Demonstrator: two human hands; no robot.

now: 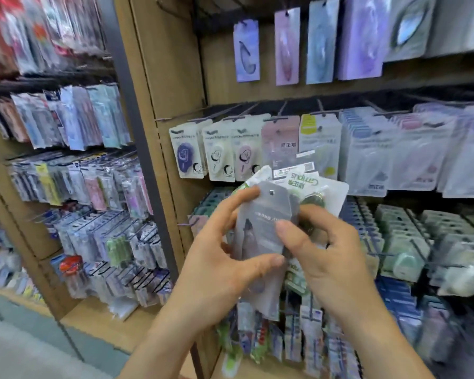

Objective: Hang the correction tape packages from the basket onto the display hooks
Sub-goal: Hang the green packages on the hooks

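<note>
1. Store shelves (170,77) hold rows of packages on hooks (320,104).
2. Left hand (219,258) grips grey package (260,228), near centre.
3. Right hand (329,258) pinches it too, thumb on front.
4. Green package (323,187) sits just behind.

"Campus" – printed upside down – on the green-white package (308,184).
</note>
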